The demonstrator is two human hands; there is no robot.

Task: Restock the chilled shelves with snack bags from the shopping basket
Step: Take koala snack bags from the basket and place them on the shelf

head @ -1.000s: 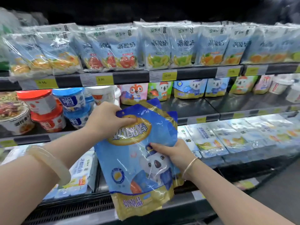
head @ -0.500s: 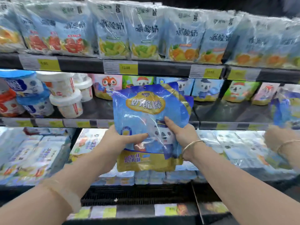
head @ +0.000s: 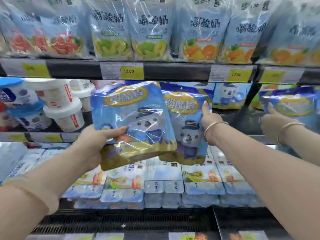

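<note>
Yellow price tag at centre; above it I see fruit-printed yogurt packs; lower left, white tubs; far below, a black vent grille.

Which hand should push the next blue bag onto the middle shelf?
Probably the right hand: it is already up at the shelf, fingers against the further blue bag. The left hand only grips the nearer bag lower down.
</note>
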